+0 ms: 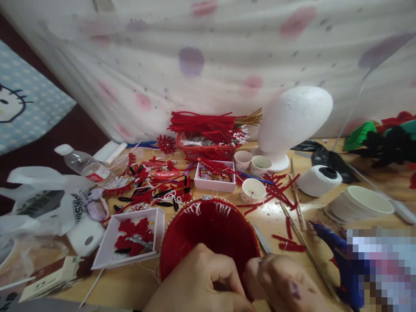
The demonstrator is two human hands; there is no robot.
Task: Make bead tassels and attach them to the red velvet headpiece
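A deep red, bowl-shaped headpiece lies tilted close to me, its hollow side facing up. Gold beaded trim runs along its rim, and white stitches show inside the far edge. My left hand is closed with curled fingers, in front of the headpiece's near part. Beside it, my right hand is also closed, over the right side of the rim and slightly blurred. The fingertips of both hands are hidden, so what they pinch cannot be made out. A metal blade lies just beyond my right hand.
Left of the headpiece stands a white tray of red pieces. Behind are a white box of beads, paper cups, a red basket and a foam head. A blue glue gun and thread cone lie right.
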